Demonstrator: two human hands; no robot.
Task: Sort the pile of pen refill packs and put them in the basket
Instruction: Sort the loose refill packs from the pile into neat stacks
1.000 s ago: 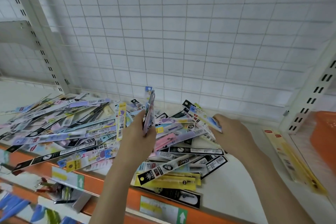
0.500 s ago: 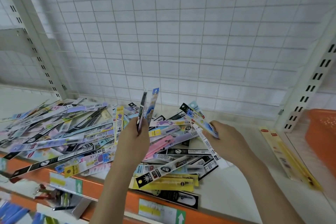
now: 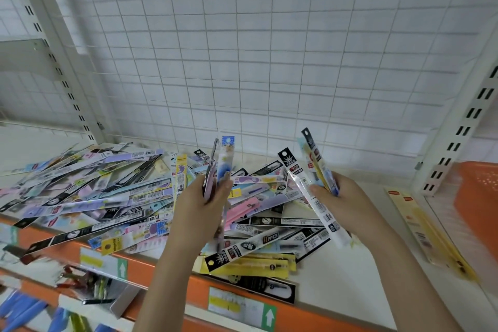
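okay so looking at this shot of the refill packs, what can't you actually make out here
- Head view: orange basket is cut off by the right edge, contents unseen.
- Left hand covers the middles of the packs it grips.
- Lower shelf items are motion-blurred.
- Print on the pile is too small to read.

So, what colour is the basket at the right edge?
Orange, a perforated plastic basket; the head view, the only one, shows it.

Packs held in the left hand: a pale blue-and-white printed pack, a pinkish-lilac one beside it. Packs held in the right hand: a white strip with a black header, a black-edged pack with yellow and red print. Below both grips, the pile is seen mixed — lilac, pink, pale blue, black, yellow. Right of the right-hand grip, an orange basket is noted — perforated walls.
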